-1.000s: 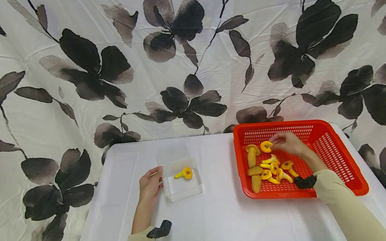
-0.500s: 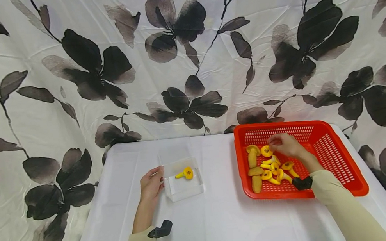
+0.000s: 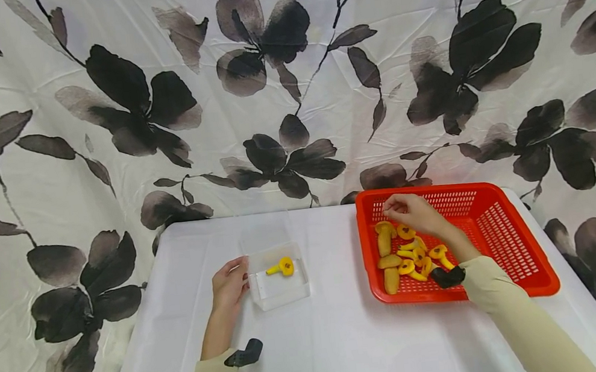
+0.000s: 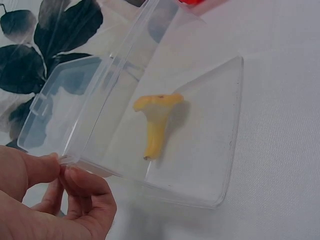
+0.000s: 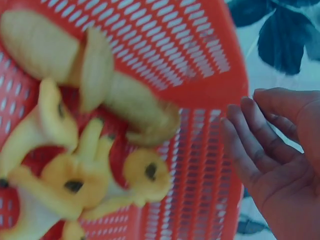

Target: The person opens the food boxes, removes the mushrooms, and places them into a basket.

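My left hand (image 3: 229,283) pinches the rim of a clear plastic box (image 4: 225,150) at its left corner, thumb on one side and fingers on the other. Inside the box lies a single yellow chanterelle mushroom (image 4: 157,122), its lid (image 4: 67,102) folded open towards the back. Above the rear left part of a red plastic basket (image 3: 505,237), my right hand (image 3: 415,213) hovers with loosely bent fingers and nothing between them. Several yellow chanterelles (image 5: 75,182) lie heaped in the basket beneath it. Two brownish thick-stemmed mushrooms (image 5: 40,45) rest along the basket's left wall.
A white cloth (image 3: 341,339) covers the table that both containers stand on. Behind the table hangs a white curtain (image 3: 361,161) with dark flowers. The basket's raised, slotted walls surround the mushrooms.
The right hand has let go of a yellow chanterelle at the back of the heap, then moved up and left away from it. The left hand stays on the box.
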Motion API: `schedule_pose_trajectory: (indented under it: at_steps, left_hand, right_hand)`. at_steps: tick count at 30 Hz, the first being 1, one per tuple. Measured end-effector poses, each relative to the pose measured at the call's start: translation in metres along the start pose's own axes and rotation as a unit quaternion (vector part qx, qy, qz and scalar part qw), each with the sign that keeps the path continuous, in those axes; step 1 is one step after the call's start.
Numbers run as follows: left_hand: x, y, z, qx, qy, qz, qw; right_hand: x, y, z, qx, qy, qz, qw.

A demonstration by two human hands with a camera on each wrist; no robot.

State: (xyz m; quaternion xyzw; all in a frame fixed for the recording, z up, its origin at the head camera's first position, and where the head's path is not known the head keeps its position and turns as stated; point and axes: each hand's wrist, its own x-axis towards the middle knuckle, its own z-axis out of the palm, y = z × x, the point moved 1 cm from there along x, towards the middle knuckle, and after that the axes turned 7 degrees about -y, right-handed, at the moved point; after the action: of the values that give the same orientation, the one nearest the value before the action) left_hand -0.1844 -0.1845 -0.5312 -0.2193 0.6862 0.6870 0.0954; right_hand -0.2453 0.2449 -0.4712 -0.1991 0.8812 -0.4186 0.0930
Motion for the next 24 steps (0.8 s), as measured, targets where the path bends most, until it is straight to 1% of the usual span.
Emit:
schedule_pose_trajectory:
  at_steps: [5,13,19,24]
  left_hand:
    - [0.001,-0.001,-0.001,0.001,-0.003,0.000,1.0000]
    - [0.001,0.000,-0.002,-0.003,0.000,0.001,1.0000]
    - [-0.001,0.001,-0.001,-0.008,-0.002,0.005,1.0000]
    - [-0.003,0.002,-0.001,-0.008,-0.003,0.004,1.0000]
  right_hand:
    - [0.011,-0.016,0.007,0.009,-0.003,-0.006,0.9999]
    - [0.027,-0.045,0.024,0.037,-0.025,-0.010,0.9990]
    - [0.040,-0.058,0.043,0.029,-0.028,-0.036,0.9985]
    - [0.050,-0.069,0.060,0.041,-0.039,-0.063,0.9964]
